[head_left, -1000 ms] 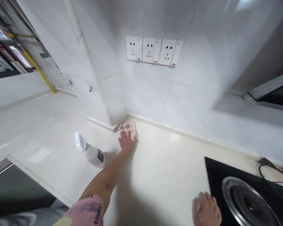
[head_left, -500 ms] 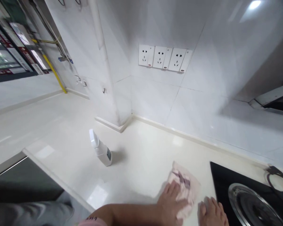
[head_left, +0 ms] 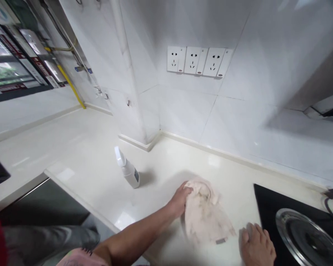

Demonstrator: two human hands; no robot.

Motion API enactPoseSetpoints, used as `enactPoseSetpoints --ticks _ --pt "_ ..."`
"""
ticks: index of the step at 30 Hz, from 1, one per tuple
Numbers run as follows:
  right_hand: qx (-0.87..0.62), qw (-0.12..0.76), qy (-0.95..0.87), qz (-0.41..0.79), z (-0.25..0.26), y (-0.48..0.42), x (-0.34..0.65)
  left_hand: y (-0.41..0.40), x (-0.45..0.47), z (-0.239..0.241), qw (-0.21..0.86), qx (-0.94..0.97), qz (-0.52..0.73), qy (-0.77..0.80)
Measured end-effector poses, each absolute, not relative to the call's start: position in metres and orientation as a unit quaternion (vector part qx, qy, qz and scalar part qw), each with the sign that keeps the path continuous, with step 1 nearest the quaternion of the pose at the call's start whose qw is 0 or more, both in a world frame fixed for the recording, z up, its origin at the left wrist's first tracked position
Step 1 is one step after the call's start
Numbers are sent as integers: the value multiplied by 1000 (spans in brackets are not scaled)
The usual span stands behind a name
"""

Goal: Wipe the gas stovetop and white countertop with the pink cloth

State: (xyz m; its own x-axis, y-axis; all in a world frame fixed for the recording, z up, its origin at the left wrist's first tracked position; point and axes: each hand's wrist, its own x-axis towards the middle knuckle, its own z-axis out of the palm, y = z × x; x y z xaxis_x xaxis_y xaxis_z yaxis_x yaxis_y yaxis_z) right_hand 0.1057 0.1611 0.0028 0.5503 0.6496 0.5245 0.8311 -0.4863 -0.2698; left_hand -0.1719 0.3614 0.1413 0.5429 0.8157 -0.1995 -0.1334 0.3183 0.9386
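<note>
A pale pink cloth (head_left: pixel 204 210) with grey-brown stains hangs spread out just over the cream countertop. My left hand (head_left: pixel 180 199) grips its upper left edge, fingers closed round the fabric. Whether its lower part touches the counter I cannot tell. My right hand (head_left: pixel 257 245) lies palm down on the counter by the left edge of the black cooktop (head_left: pixel 262 201), fingers stretched out and holding nothing. To the left of the cloth a white spray bottle (head_left: pixel 129 171) stands on the counter.
A round metal lid or pan (head_left: pixel 310 238) sits on the cooktop, with a dark cord (head_left: pixel 331 199) behind it. Wall sockets (head_left: pixel 195 61) line the tiled wall. The countertop (head_left: pixel 80 144) bends left round a wall column (head_left: pixel 133 122). Another person's grey-clad leg (head_left: pixel 52 236) shows lower left.
My left hand has gone from pressing flat on the cloth to gripping its edge, lifting and turning it over. My right hand stays by the cooktop. The view has shifted slightly.
</note>
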Motion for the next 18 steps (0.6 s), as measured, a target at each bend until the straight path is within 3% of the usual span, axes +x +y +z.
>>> enactPoseSetpoints --ticks 3,8,12,18 --pt "-843 252 -442 -176 1 160 107 392 -177 163 736 449 381 334" --pt "-840 274 -435 -171 2 161 107 433 -244 158 498 479 438 575" --pt "-846 284 -425 -154 5 161 104 428 -290 135 385 490 469 626" --pt "-877 236 -401 -118 19 163 98 412 -243 99 146 778 301 533"
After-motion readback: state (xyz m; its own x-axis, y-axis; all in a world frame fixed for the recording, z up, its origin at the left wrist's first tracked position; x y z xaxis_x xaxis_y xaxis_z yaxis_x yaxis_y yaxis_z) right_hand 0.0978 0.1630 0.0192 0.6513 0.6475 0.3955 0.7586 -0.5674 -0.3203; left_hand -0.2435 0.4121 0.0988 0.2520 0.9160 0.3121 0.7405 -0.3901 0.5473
